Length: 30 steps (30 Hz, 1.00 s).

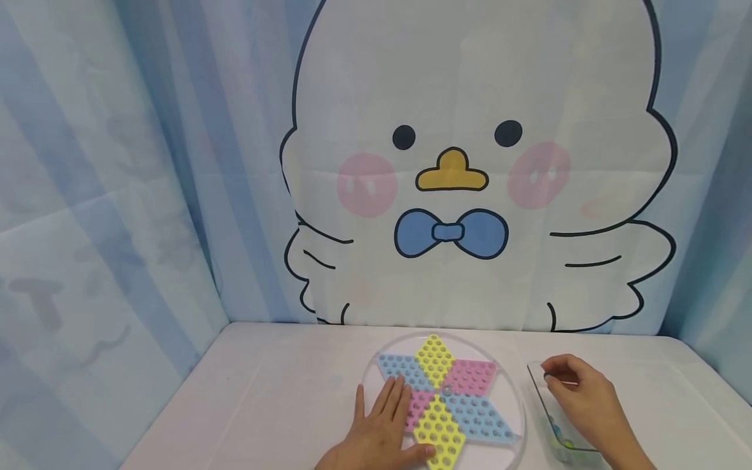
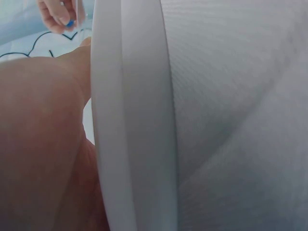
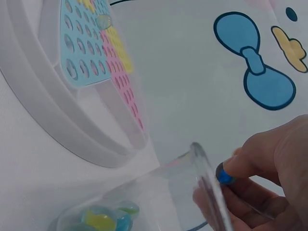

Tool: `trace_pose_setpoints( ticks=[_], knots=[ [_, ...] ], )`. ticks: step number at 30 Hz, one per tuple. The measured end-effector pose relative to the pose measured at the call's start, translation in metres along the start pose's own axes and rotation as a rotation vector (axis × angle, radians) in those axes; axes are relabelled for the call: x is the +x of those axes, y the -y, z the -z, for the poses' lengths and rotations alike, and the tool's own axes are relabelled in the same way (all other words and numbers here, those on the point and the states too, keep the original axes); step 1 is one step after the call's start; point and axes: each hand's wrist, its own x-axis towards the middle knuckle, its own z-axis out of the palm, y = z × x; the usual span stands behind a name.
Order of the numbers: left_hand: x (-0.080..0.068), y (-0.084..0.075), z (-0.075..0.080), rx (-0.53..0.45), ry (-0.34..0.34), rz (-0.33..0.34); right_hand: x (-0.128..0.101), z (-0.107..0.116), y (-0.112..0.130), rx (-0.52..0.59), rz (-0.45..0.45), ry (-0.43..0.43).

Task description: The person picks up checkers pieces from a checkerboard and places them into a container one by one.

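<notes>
My right hand pinches a blue glass marble between thumb and fingers, over the rim of a clear container. Inside that container several marbles lie at the near end, some with yellow, blue or green in them. A round white Chinese checkers board with a yellow, pink and blue star of holes is on the table. One clear marble sits near the star's centre. With fingers spread, my left hand rests on the board's left side, covering part of the blue and pink points.
The pale table extends left of the board. Behind its back edge hangs a curtain printed with a cartoon bird. A blue-striped curtain runs along the left side. The container stands just right of the board.
</notes>
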Motion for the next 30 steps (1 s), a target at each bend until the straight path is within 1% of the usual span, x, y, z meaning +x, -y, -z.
trace_pose_setpoints(
  ticks=[13,24,27,30],
  knots=[
    [0.001,-0.001,0.0,0.011,-0.001,0.004,0.002,0.001,-0.009,-0.045,-0.008,0.055],
    [-0.001,-0.001,0.001,0.031,-0.018,-0.005,0.009,-0.002,-0.007,-0.078,-0.14,0.165],
    [-0.001,-0.001,0.001,0.033,-0.023,-0.009,0.01,-0.003,-0.007,-0.082,-0.158,0.192],
    [-0.001,-0.001,0.0,0.026,-0.024,-0.01,0.01,-0.004,-0.008,-0.094,-0.152,0.207]
  ],
)
